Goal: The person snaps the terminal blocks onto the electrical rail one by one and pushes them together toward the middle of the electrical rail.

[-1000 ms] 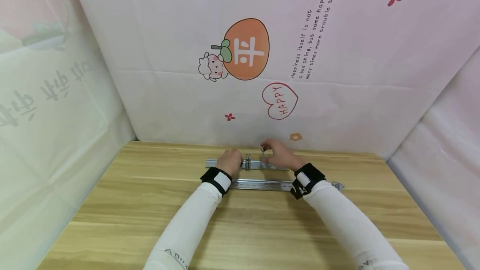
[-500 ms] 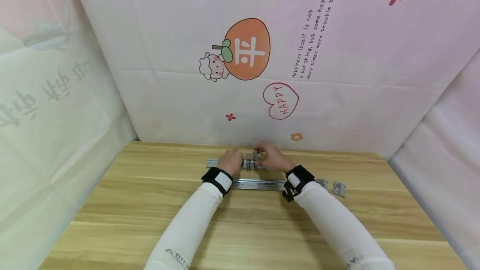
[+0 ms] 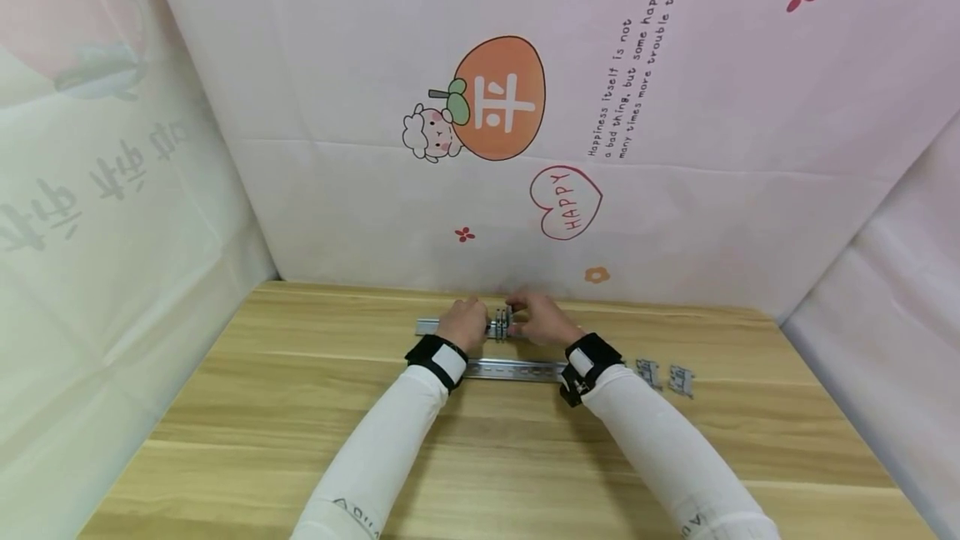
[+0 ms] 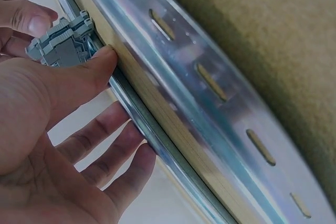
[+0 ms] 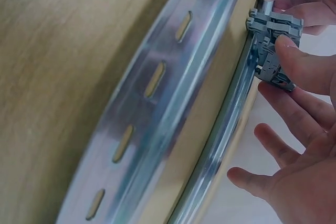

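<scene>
On the far DIN rail (image 3: 427, 327), grey terminal blocks (image 5: 281, 23) stand side by side, clipped across the metal strip. My left hand (image 3: 462, 325) grips this rail just left of the blocks, its thumb (image 4: 105, 59) on the near edge and its fingers at the far side. From the right, my right hand (image 3: 546, 319) pinches another grey terminal block (image 5: 270, 69) between thumb and fingers, tilted at the rail and close against the others. Whether it is seated on the rail cannot be told.
A second slotted DIN rail (image 3: 513, 369) lies nearer on the wooden table (image 3: 480, 457), partly under the wrists. Two loose terminal blocks, one (image 3: 648, 373) beside the other (image 3: 682, 381), lie to the right. A printed white sheet (image 3: 337, 215) stands behind the table.
My right hand has moved left along the far rail, bringing its terminal block up to the others. The loose blocks at the right have come into view. The left hand keeps its grip.
</scene>
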Demonstrator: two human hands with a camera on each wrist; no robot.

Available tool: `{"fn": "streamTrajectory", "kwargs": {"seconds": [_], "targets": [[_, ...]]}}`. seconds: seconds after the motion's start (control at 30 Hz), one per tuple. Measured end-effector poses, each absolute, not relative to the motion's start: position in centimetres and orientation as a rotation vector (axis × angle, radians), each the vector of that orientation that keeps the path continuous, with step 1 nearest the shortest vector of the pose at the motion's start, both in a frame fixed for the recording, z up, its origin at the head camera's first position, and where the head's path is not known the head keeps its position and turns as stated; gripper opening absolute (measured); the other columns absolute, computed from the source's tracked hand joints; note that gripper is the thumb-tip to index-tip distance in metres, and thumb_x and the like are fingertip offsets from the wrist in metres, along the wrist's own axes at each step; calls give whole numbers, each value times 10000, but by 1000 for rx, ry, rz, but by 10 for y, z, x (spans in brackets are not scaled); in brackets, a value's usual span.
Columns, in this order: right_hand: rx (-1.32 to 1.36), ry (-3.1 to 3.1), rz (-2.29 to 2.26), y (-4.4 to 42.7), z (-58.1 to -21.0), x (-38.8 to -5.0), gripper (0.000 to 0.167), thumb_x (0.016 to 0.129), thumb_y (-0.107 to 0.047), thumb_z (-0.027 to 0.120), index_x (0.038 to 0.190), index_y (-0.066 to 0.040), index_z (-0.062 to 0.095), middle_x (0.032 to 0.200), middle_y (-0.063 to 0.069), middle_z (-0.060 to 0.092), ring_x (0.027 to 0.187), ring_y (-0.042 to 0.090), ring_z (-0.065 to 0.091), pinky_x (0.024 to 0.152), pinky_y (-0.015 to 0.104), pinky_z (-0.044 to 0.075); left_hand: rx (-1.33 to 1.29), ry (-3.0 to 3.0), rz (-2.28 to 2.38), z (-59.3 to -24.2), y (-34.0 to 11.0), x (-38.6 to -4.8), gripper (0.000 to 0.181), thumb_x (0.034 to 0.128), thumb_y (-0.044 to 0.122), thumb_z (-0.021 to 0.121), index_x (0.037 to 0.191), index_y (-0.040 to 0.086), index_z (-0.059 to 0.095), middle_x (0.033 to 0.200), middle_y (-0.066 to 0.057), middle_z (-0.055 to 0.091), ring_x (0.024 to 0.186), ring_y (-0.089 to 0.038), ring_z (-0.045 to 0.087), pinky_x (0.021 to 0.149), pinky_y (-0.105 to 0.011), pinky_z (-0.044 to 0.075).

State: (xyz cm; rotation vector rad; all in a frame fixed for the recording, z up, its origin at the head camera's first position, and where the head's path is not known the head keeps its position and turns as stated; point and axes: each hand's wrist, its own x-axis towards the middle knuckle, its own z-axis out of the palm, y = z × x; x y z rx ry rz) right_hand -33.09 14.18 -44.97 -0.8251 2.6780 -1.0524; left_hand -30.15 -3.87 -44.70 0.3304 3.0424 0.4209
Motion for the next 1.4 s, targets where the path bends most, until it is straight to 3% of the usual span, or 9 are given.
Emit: {"fn": "streamTrajectory", "kwargs": {"seconds": [0.27, 0.53, 0.8, 1.03, 1.4], "targets": [[-809, 2669, -999, 141, -452, -330, 528, 864, 27, 774, 1339, 107, 558, 1346, 265, 582, 1211, 405, 586, 1026, 497, 472, 330, 3046, 421, -449, -38, -302, 54, 903, 84, 761, 949, 109, 751, 1064, -82, 647, 1036, -306, 606, 771, -423, 567], [-840, 2707, -919, 139, -451, -329, 461, 846, 25, 790, 1267, 66, 606, 1260, 216, 624, 1179, 374, 606, 1000, 464, 493, 321, 3043, 438, -452, -37, -306, 68, 906, 66, 748, 862, 117, 755, 1048, -80, 656, 1023, -310, 616, 756, -426, 571], [-833, 2812, -829, 134, -452, -323, 472, 832, 3, 794, 1264, 56, 610, 1238, 202, 644, 1159, 359, 619, 987, 472, 495, 321, 3051, 439, -451, -37, -304, 73, 895, 58, 754, 946, 109, 763, 1043, -77, 653, 1025, -305, 610, 764, -438, 570], [-853, 2906, -792, 130, -454, -320, 469, 805, -17, 822, 1229, 39, 630, 1144, 172, 699, 1102, 345, 639, 967, 485, 492, 323, 3062, 456, -448, -38, -303, 51, 894, 64, 758, 877, 111, 768, 1029, -80, 660, 1006, -310, 617, 754, -442, 572], [-804, 2961, -766, 131, -462, -318, 488, 823, -79, 840, 1255, 6, 629, 1161, 154, 697, 1172, 388, 563, 1084, 583, 352, 310, 3034, 452, -448, -37, -302, 39, 904, 82, 763, 929, 111, 768, 1073, -76, 658, 1041, -305, 602, 785, -438, 564]]}}
